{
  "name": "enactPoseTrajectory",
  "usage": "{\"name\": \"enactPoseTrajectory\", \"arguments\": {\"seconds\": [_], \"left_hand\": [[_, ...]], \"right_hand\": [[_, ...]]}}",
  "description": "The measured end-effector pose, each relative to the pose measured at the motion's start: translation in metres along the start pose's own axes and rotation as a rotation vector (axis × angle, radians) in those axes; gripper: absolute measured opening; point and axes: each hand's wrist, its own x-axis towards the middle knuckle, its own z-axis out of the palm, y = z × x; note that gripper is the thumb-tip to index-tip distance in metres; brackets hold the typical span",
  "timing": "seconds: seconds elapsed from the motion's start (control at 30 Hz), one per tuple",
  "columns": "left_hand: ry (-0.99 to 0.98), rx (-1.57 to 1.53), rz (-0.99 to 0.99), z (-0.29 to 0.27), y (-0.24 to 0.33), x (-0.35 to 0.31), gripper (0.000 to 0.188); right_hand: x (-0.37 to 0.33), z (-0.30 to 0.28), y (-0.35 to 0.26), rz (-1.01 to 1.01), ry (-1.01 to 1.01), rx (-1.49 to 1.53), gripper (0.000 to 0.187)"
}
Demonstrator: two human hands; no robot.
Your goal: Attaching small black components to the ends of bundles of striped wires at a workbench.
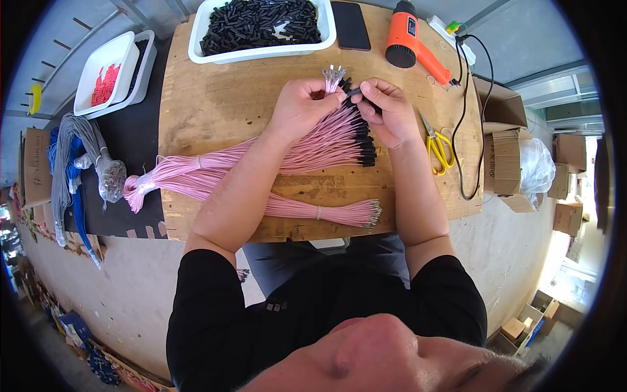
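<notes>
My left hand (305,108) is closed on a bunch of pink wires (331,83), their silver metal ends sticking up above the fingers. Between the thumb and fingers of my right hand (386,110) is a small black sleeve (354,92). It meets my left fingertips, and whether a wire runs inside it is hidden. Under both hands a large pink wire bundle (228,157) spreads across the wooden table (196,98), many of its right ends capped with black sleeves (366,147). Nearer to me lies another pink bundle (326,210) with bare metal ends.
Along the far edge are a white bin (261,57) of black sleeves, a dark phone (351,26) and an orange heat gun (403,38). Yellow-handled scissors (441,151) and a black cable (465,176) lie right. At left are trays with red pieces (104,85) and grey wires (72,140).
</notes>
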Motion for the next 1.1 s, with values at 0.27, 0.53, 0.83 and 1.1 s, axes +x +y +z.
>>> {"name": "enactPoseTrajectory", "arguments": {"seconds": [0.27, 0.53, 0.83, 1.1], "left_hand": [[0.02, -0.084, -0.089, 0.001, 0.003, 0.0, 0.013], [0.071, 0.096, 0.01, 0.001, -0.003, 0.001, 0.017], [-0.093, 0.212, 0.013, 0.007, 0.006, -0.004, 0.018], [-0.099, 0.05, -0.082, 0.005, 0.005, -0.001, 0.022]], "right_hand": [[-0.001, -0.003, -0.007, -0.02, 0.041, 0.049, 0.018], [0.002, -0.009, -0.005, -0.178, 0.11, 0.005, 0.016], [-0.007, 0.011, 0.0, -0.268, 0.003, -0.27, 0.019], [-0.005, 0.003, 0.0, -0.207, 0.028, -0.274, 0.011]]}}
